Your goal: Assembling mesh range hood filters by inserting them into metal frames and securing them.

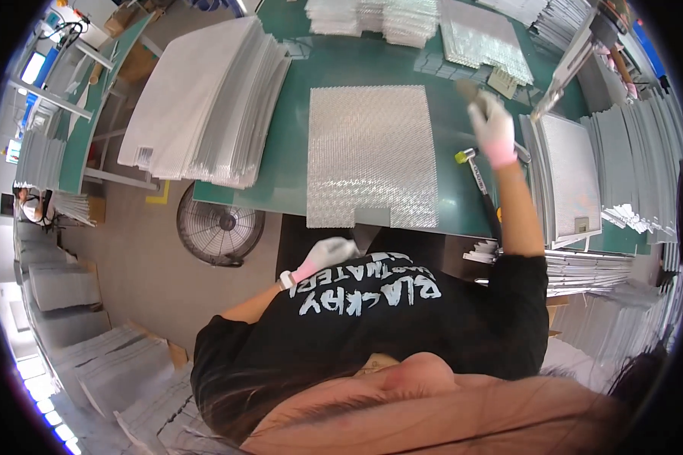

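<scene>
A silvery mesh panel with a notch in its near edge lies flat on the green table, its near end reaching over the table's edge. My right hand, in a white glove with a pink cuff, is raised to the right of the panel. Its fingers are closed on a small grey-brown object, too blurred to name. My left hand, gloved the same way, rests close to my body by the panel's near left corner. Its fingers are curled together, and whatever they hold is hidden.
Stacked white panels stand at the left. More mesh panels lie at the back. Near my right forearm is a hammer with a yellow-green tip. Framed panels stand at the right. A floor fan is below left.
</scene>
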Motion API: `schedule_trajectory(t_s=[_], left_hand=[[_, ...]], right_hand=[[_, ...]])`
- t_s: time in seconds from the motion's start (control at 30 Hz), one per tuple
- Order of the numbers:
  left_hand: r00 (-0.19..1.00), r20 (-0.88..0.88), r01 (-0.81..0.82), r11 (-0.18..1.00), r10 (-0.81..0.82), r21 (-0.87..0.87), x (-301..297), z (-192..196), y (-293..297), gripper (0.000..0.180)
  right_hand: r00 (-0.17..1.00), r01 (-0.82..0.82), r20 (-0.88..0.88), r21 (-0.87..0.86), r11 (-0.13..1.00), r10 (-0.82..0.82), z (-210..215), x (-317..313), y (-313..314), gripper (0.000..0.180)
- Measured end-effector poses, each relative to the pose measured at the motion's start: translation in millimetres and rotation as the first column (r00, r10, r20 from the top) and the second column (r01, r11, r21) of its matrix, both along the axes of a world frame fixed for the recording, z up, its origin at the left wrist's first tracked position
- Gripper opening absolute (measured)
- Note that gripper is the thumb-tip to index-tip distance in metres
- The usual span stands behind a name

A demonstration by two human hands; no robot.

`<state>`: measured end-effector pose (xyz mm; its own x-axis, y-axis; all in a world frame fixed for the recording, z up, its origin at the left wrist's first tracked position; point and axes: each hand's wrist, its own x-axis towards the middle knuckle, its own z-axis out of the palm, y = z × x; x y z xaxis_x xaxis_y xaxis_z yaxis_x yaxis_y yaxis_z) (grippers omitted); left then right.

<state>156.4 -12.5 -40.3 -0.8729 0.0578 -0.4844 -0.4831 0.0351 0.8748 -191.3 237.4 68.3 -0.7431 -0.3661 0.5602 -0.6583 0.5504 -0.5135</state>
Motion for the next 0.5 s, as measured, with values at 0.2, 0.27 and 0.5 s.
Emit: schedule_trajectory(t_s=[0.2,0.27,0.5], left_hand=[[0.867,0.246,-0.491,0.664,0.432,0.564,-26.1,-22.3,14.9,0.036],[0.827,0.226,-0.551,0.661,0.515,0.509,-24.6,-34.5,20.0,0.036],[0.795,0.264,-0.604,0.664,0.547,0.442,-14.6,-40.4,23.2,0.029]], right_hand=[[0.459,-0.225,0.779,-0.362,0.904,0.427,-67.3,246.7,-26.6,0.022],[0.240,0.067,0.852,-0.494,0.867,0.466,-127.0,270.0,-33.9,0.020],[0.101,0.371,0.807,-0.573,0.730,0.582,-145.1,273.5,-47.0,0.018]])
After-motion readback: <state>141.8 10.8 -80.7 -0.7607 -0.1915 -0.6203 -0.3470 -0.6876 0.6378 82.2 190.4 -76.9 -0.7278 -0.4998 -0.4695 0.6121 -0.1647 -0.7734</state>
